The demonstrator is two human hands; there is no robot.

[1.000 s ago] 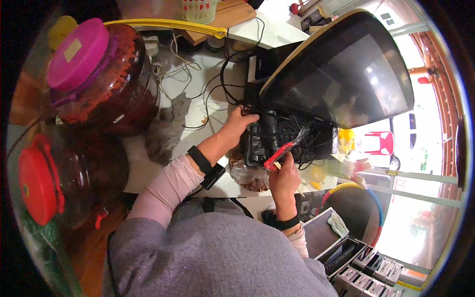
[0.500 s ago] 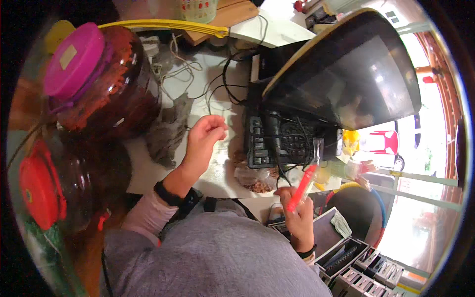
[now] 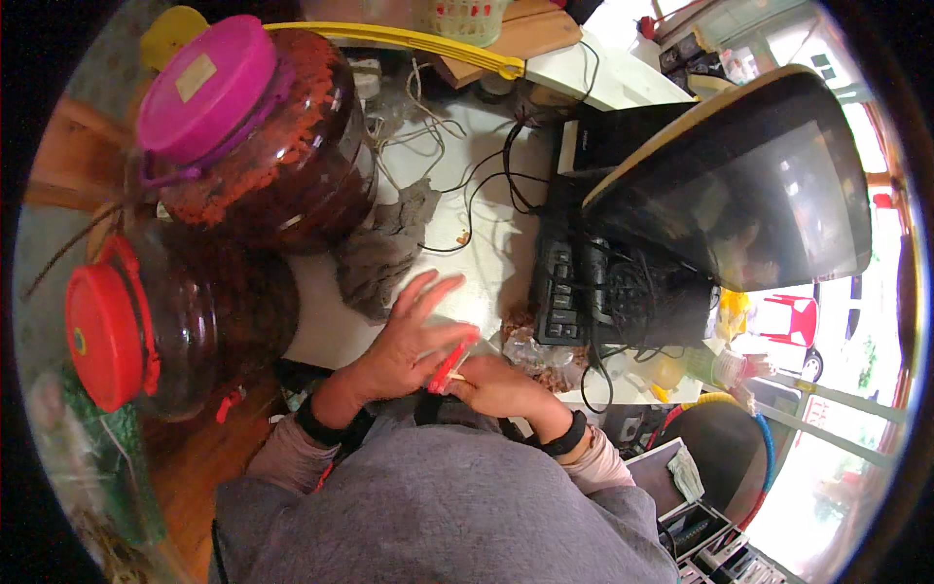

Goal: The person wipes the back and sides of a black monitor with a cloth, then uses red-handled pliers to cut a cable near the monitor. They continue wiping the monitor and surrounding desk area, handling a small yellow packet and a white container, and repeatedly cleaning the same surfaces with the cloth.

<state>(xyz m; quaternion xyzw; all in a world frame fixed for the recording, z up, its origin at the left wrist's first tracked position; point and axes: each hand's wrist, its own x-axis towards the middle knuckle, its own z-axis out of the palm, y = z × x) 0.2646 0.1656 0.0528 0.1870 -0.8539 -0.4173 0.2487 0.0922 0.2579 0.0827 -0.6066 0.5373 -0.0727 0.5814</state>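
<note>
In front of my body, my two hands have come together. The right hand [image 3: 504, 387] is closed on a slim red packet [image 3: 451, 364] in clear plastic, and a short pale stick-like end shows beside its fingers. My left hand [image 3: 401, 343] is open, its fingers spread and its thumb by the upper end of the packet; whether the thumb touches it I cannot tell. Beyond the left fingers lies a crumpled grey cloth [image 3: 381, 261] on the white table [image 3: 477, 282]. Close past the right hand sits a clear plastic bag [image 3: 538, 352] with brown bits in it.
Two big dark jars stand at left, one with a purple lid [image 3: 206, 88], one with a red lid [image 3: 105, 336]. A black keyboard [image 3: 564, 292] under cables and a large dark screen [image 3: 749, 185] take up the right. Below right is a compartmented drawer [image 3: 705, 530].
My right hand has brought the red packet leftward to the middle. The left hand has dropped closer to my body and spread its fingers. The view has shifted too.
</note>
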